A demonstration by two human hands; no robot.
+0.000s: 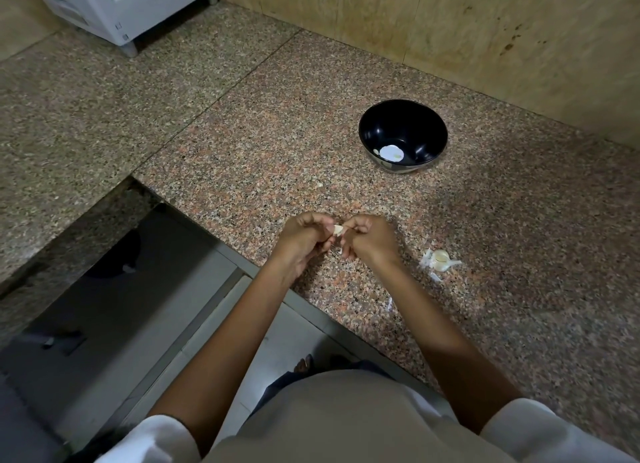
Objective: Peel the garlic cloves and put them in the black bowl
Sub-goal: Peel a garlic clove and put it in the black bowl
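A small pale garlic clove (338, 229) is pinched between the fingertips of my left hand (304, 242) and my right hand (367, 239), just above the granite counter near its front edge. Both hands grip it from opposite sides. The black bowl (426, 123) stands farther back and to the right, with a pale peeled clove (392, 152) lying at its bottom. To the right of my right hand the rest of the garlic (440, 260) lies on the counter among loose white skins.
The speckled granite counter (277, 123) runs back to a wooden wall panel (450, 29). A white appliance (121, 5) stands at the far left. The counter's edge drops to the floor at the lower left. A scrap of skin (390, 303) lies near the edge.
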